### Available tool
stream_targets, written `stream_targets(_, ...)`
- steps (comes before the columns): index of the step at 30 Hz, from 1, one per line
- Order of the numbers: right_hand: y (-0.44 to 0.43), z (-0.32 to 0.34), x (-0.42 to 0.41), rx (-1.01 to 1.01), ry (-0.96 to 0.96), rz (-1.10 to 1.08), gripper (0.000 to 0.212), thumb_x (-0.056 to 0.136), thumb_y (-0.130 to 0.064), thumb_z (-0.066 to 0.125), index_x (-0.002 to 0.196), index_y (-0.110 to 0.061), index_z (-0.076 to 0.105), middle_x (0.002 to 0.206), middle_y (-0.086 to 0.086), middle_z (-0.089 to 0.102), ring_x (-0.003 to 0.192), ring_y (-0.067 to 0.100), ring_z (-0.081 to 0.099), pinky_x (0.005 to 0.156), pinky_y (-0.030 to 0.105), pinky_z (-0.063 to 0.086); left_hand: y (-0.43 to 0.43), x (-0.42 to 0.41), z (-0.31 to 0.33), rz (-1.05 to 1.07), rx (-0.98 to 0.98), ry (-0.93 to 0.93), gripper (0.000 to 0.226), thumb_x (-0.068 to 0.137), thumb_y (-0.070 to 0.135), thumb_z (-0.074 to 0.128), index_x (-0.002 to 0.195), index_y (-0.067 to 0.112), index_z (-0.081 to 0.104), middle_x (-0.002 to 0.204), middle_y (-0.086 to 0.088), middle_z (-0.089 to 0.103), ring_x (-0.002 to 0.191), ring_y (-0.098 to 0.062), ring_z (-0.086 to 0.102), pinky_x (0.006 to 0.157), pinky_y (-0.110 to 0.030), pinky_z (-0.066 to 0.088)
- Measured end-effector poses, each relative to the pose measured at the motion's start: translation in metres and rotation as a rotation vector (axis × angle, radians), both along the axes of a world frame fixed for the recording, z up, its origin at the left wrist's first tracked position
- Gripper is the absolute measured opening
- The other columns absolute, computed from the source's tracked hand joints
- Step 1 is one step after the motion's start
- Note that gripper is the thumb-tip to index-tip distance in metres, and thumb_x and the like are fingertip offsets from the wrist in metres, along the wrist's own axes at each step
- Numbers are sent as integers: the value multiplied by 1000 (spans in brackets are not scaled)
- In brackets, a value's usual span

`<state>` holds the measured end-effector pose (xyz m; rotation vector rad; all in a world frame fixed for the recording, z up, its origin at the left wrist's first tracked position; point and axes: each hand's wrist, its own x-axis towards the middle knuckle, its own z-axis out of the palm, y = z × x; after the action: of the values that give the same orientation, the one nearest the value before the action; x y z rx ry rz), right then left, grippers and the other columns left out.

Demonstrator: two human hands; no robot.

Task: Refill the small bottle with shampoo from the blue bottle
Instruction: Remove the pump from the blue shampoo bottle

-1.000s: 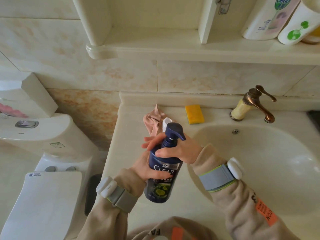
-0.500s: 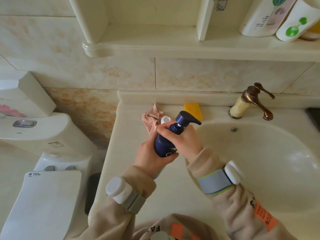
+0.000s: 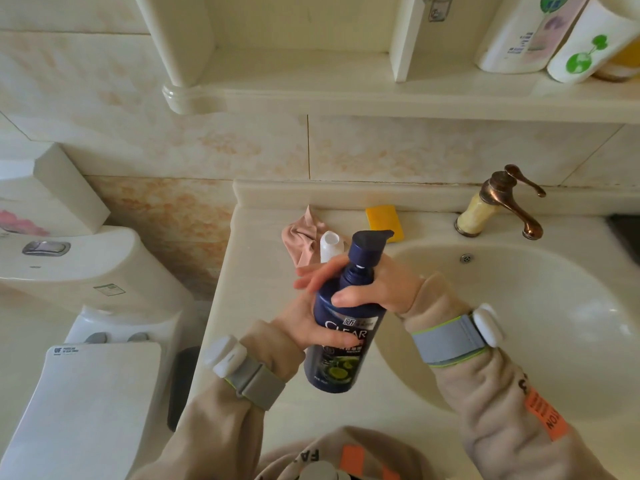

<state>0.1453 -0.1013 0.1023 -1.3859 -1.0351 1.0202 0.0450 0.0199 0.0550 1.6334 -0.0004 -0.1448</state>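
Observation:
I hold the dark blue shampoo bottle (image 3: 341, 344) above the countertop, between the sink and the counter's left part. My left hand (image 3: 308, 317) grips its body from the left and behind. My right hand (image 3: 377, 292) curls around its shoulder just below the pump. The pump head (image 3: 367, 242) has risen off the neck, and a white bit of tube shows in the gap. The small white bottle (image 3: 329, 249) stands open just behind my fingers, its lower part hidden.
A pink cloth (image 3: 299, 237) and a yellow sponge (image 3: 382, 216) lie on the counter (image 3: 256, 271) at the back. The sink basin (image 3: 519, 323) and bronze tap (image 3: 502, 202) are to the right. A toilet (image 3: 86, 306) stands left. Bottles stand on the shelf (image 3: 519, 32) above.
The blue bottle, tipped away half a second ago, is back nearly upright with its label facing me. The pump collar now sits raised off the neck. My right hand has slid onto the bottle's shoulder.

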Motion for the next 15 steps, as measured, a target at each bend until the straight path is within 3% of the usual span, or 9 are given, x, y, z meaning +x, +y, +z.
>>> stream_targets(3, 4, -7, 1, -21, -72, -220, 45, 69, -26, 71, 112, -19, 60, 101, -16, 68, 103, 3, 61, 94, 21, 45, -1, 0, -9, 179, 73, 19, 52, 47, 38, 79, 94, 30, 58, 84, 13, 72, 85, -6, 67, 77, -22, 54)
stream_targets(6, 8, -16, -1, -37, -110, -609, 42, 56, -32, 81, 93, -35, 61, 77, -19, 69, 80, 1, 64, 75, 17, 49, -1, 2, -11, 359, 129, 12, 56, 48, 44, 74, 97, 24, 59, 87, 10, 69, 81, -5, 67, 75, -21, 54)
stream_targets(8, 9, -21, -4, -46, -165, -739, 37, 56, -29, 86, 84, -35, 63, 78, -13, 69, 80, 11, 66, 74, 24, 51, -1, 3, -9, 419, 205, 8, 66, 49, 47, 75, 106, 20, 55, 90, 9, 67, 83, -7, 66, 77, -21, 54)
stream_targets(11, 9, -22, -9, -24, -183, -774, 30, 62, -25, 84, 87, -30, 68, 81, -7, 71, 80, 11, 68, 73, 24, 53, -1, 2, -4, 437, 288, 12, 58, 62, 30, 80, 111, 18, 53, 92, 7, 64, 84, -13, 63, 77, -17, 51)
stream_targets(13, 7, -22, -10, -4, -180, -757, 32, 63, -26, 83, 93, -28, 70, 84, -3, 72, 82, 12, 68, 75, 26, 54, 1, 1, -5, 424, 290, 21, 54, 58, 35, 80, 104, 24, 55, 87, 11, 64, 80, -11, 63, 71, -11, 51)
stream_targets(15, 6, -21, -12, 9, -186, -707, 30, 63, -31, 80, 90, -34, 69, 85, -6, 72, 82, 9, 68, 76, 23, 52, 4, -1, -7, 404, 217, 49, 51, 46, 45, 76, 92, 29, 58, 83, 11, 69, 78, -13, 67, 74, -22, 55)
